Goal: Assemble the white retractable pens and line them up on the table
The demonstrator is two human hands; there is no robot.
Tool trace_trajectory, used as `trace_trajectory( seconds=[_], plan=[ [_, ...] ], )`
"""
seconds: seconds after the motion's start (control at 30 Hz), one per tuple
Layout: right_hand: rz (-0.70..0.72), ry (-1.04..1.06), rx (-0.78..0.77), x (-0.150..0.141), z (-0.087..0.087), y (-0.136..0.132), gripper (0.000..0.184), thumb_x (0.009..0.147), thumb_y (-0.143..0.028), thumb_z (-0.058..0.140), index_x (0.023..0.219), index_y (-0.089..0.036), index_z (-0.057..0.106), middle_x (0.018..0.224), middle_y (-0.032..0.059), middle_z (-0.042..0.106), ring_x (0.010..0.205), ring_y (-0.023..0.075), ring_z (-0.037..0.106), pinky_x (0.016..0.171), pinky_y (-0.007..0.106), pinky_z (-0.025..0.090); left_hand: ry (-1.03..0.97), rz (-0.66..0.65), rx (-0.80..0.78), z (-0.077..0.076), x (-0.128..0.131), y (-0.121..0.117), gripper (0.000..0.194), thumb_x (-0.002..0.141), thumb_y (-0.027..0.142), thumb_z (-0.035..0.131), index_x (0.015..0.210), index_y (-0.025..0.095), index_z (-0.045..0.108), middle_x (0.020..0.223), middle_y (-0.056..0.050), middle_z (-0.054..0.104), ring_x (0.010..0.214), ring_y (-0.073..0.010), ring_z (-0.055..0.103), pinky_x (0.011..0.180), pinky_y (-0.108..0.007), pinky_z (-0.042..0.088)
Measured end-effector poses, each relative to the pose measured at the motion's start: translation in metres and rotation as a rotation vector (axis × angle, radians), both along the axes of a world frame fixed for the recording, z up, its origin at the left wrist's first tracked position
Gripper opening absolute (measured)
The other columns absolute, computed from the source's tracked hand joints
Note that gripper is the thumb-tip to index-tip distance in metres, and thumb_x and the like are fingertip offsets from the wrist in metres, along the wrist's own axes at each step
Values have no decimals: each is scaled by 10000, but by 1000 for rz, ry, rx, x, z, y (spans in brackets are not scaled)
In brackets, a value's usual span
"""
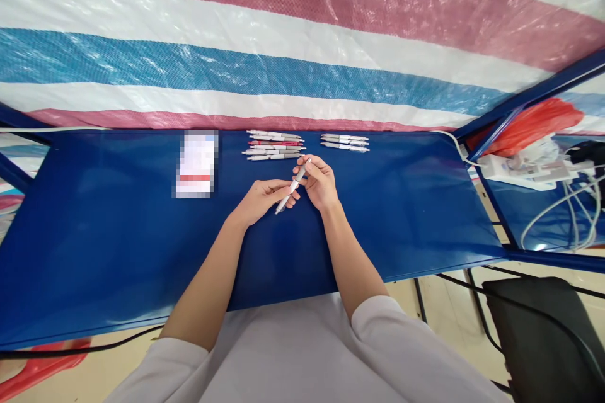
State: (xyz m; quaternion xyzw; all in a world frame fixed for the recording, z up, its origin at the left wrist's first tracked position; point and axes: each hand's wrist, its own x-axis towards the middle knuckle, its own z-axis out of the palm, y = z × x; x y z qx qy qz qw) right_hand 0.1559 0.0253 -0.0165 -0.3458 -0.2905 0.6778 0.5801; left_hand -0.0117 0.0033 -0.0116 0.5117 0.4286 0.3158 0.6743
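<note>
Both hands hold one white and grey pen (295, 185) at a slant above the blue tabletop. My left hand (261, 200) pinches its lower part between thumb and fingers, and the tip sticks out below. Around the upper end are the closed fingers of my right hand (320, 181). Just beyond the hands lies a group of several pens (275, 145), side by side, mostly white and grey with a red one among them. A smaller group of pens (345, 142) lies to its right, also white and grey.
A blurred-out white rectangular item (195, 164) lies on the blue table (406, 214) at left. Striped plastic sheeting (293, 38) hangs behind. At right are a white power strip (515, 171), looped cables (574, 214), a red plastic bag (534, 126) and a black chair (543, 321).
</note>
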Motion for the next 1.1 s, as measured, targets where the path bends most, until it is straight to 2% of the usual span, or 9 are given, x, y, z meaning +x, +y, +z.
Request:
trace_trajectory(
  seconds=[0.13, 0.3, 0.53, 0.7, 1.1],
  plan=[
    [-20, 8, 20, -1, -1, 0, 249, 657, -364, 810, 766, -232, 629, 797, -45, 665, 701, 99, 656, 614, 219, 593, -6, -3, -4, 0, 0, 0, 336, 814, 463, 703, 982, 176, 745, 894, -79, 743, 713, -168, 672, 650, -284, 535],
    [-68, 24, 23, -2, 0, 1, 336, 639, -330, 829, 687, -227, 513, 726, -80, 584, 627, 72, 608, 553, 200, 583, 46, 26, 32, 1, 3, -1, 366, 804, 472, 709, 1028, 184, 739, 904, -75, 746, 725, -172, 677, 644, -279, 535],
    [-39, 47, 31, -1, -1, 1, 285, 649, -365, 818, 817, -245, 622, 791, -65, 641, 688, 92, 661, 595, 212, 600, 7, 14, 10, 0, 2, -1, 351, 813, 470, 702, 1002, 178, 747, 894, -79, 745, 708, -165, 673, 640, -275, 534],
    [10, 61, 30, 2, -6, 1, 261, 665, -373, 812, 828, -234, 663, 814, -44, 692, 719, 116, 701, 630, 230, 610, -35, -14, -19, 0, -1, 0, 283, 831, 437, 696, 955, 189, 754, 875, -66, 744, 697, -148, 668, 630, -253, 527],
    [-73, 48, 29, -2, -1, 3, 312, 640, -335, 835, 686, -217, 550, 706, -81, 617, 585, 68, 629, 561, 200, 582, 46, 68, 119, -8, 7, -3, 329, 828, 436, 694, 1045, 192, 737, 879, -63, 751, 728, -170, 686, 659, -277, 546]
  ],
)
